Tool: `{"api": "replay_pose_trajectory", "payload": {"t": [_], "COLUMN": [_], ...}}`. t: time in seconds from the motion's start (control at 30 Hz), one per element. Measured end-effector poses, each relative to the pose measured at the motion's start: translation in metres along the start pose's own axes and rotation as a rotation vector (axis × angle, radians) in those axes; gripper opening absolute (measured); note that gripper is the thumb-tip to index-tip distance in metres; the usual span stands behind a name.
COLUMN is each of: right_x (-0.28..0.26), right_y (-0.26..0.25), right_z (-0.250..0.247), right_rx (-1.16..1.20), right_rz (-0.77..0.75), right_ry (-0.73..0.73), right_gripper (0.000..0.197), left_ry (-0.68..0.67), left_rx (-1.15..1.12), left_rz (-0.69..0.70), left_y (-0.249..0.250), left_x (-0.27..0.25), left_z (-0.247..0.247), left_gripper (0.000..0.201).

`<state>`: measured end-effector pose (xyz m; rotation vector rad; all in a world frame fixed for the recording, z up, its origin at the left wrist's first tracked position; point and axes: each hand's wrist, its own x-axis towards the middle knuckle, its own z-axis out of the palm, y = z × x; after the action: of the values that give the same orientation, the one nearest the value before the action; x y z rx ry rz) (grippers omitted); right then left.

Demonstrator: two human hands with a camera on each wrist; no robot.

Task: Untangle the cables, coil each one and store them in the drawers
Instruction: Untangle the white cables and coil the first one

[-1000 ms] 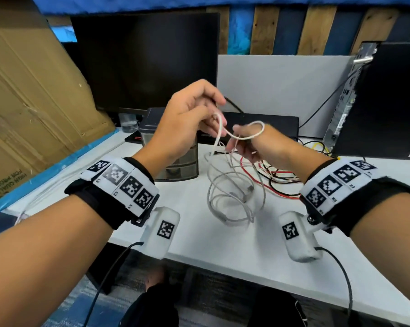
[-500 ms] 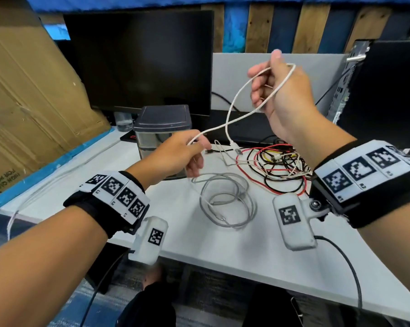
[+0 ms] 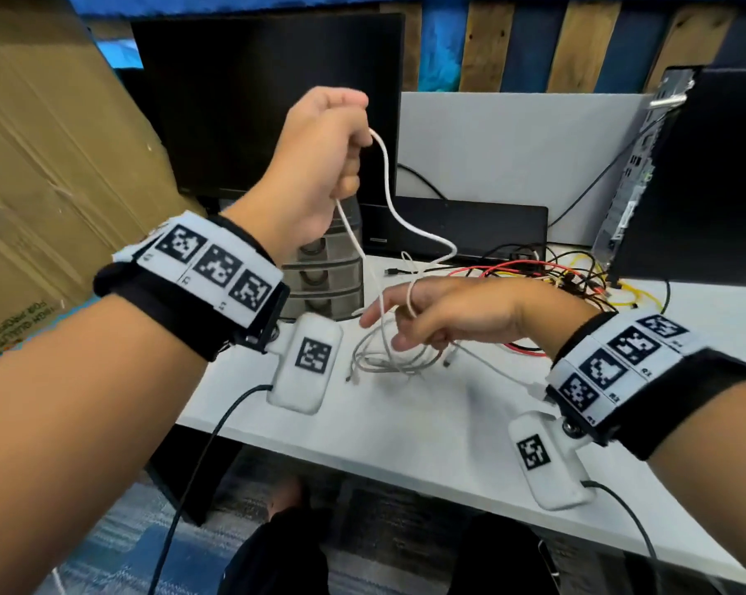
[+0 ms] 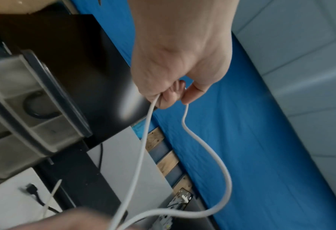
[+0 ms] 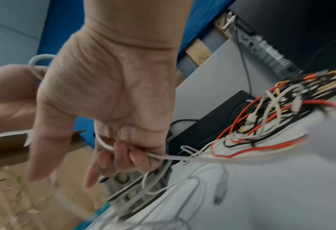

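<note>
My left hand (image 3: 348, 165) is raised in front of the monitor and grips a white cable (image 3: 387, 195) in its fist; the left wrist view shows two strands hanging from that hand (image 4: 173, 97). The cable (image 4: 204, 146) curves down to my right hand (image 3: 409, 326), which is low over the table. Its lower fingers (image 5: 124, 153) curl round the cable (image 5: 102, 142), while the thumb and index finger stick out. Under the right hand a grey cable (image 3: 384, 362) lies loosely coiled. A small grey drawer unit (image 3: 328, 274) stands behind my left wrist, partly hidden.
A tangle of red, black, yellow and white cables (image 3: 551, 274) lies at the back right of the white table (image 3: 427, 423). Behind stand a black monitor (image 3: 255, 100), a flat black box (image 3: 470, 225) and a computer tower (image 3: 706, 173). Cardboard (image 3: 40, 165) leans at the left.
My right hand has dropped from high up to just above the table. My left hand has risen from table height to in front of the monitor, with the white cable.
</note>
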<state>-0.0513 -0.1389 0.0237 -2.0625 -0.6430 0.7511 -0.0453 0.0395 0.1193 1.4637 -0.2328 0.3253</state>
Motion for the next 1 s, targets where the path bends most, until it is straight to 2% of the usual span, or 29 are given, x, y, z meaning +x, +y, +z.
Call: {"api": "replay_pose_trajectory", "payload": {"t": [0.07, 0.1, 0.2, 0.27, 0.4, 0.53, 0.6, 0.7, 0.8, 0.9, 1.0], "right_x": [0.002, 0.003, 0.007, 0.005, 0.001, -0.001, -0.003, -0.008, -0.012, -0.016, -0.019], "right_y": [-0.009, -0.013, -0.024, -0.034, -0.049, -0.055, -0.056, -0.060, -0.064, -0.063, -0.060], "right_z": [0.010, 0.013, 0.009, 0.000, -0.020, -0.035, -0.040, -0.045, -0.053, -0.062, -0.070], "right_rx": [-0.042, -0.043, 0.048, 0.189, 0.404, 0.548, 0.614, 0.719, 0.797, 0.754, 0.673], "right_rz": [0.001, 0.000, -0.055, -0.097, -0.184, -0.190, -0.166, -0.143, -0.174, -0.166, -0.125], "right_ry": [-0.048, -0.027, 0.143, 0.247, 0.411, 0.521, 0.559, 0.611, 0.671, 0.750, 0.827], "right_gripper": [0.023, 0.025, 0.044, 0.047, 0.048, 0.046, 0.047, 0.045, 0.041, 0.038, 0.035], "left_ry": [0.064, 0.090, 0.121, 0.062, -0.258, -0.619, -0.731, -0.923, -1.085, -1.072, -0.924], "left_rx": [-0.134, -0.186, -0.215, -0.130, 0.040, 0.150, 0.203, 0.479, 0.727, 0.834, 0.891], "left_rz": [-0.019, -0.024, -0.026, -0.038, -0.155, -0.313, -0.338, -0.282, -0.262, -0.246, -0.160], "left_y": [0.007, 0.010, 0.007, -0.004, -0.040, -0.071, -0.083, -0.097, -0.112, -0.122, -0.127], "left_x": [0.006, 0.009, 0.012, 0.008, -0.011, -0.032, -0.042, -0.053, -0.058, -0.054, -0.044], "left_z": [0.001, 0.000, -0.006, -0.009, -0.006, -0.005, -0.006, -0.005, -0.003, -0.003, -0.004], "left_gripper": [0.033, 0.034, 0.037, 0.038, 0.048, 0.064, 0.057, 0.039, 0.042, 0.034, 0.029]}}
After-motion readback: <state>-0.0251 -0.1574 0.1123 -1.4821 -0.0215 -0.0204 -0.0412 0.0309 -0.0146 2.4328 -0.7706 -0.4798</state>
